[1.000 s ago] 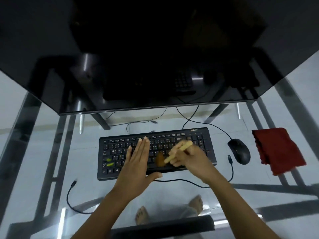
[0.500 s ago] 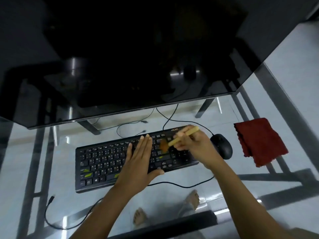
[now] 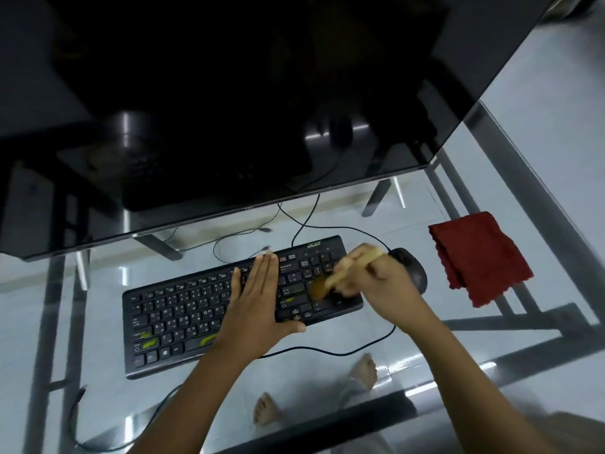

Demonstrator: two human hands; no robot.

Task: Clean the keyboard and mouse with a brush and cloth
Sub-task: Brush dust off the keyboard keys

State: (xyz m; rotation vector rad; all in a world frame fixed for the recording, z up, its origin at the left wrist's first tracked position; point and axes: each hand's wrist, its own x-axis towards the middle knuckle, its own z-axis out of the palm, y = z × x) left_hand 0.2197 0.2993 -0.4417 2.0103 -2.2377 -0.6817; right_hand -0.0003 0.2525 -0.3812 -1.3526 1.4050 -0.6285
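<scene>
Flat black keyboard (image 3: 229,309) w/ white legends lies on the clear glass desk (image 3: 540,152). Left hand (image 3: 255,309) spread flat, palm down, on its middle keys. Right hand (image 3: 376,280) pinches a small wooden-handled brush (image 3: 343,273); bristles blurred, on kbd's right end. Black mouse (image 3: 414,270) just right of kbd; folded red cloth (image 3: 478,257) further right, apart.

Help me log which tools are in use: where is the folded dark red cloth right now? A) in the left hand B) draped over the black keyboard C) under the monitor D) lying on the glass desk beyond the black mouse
D: the folded dark red cloth lies untouched on the glass desk, to the right of the black mouse, away from both hands.
</scene>
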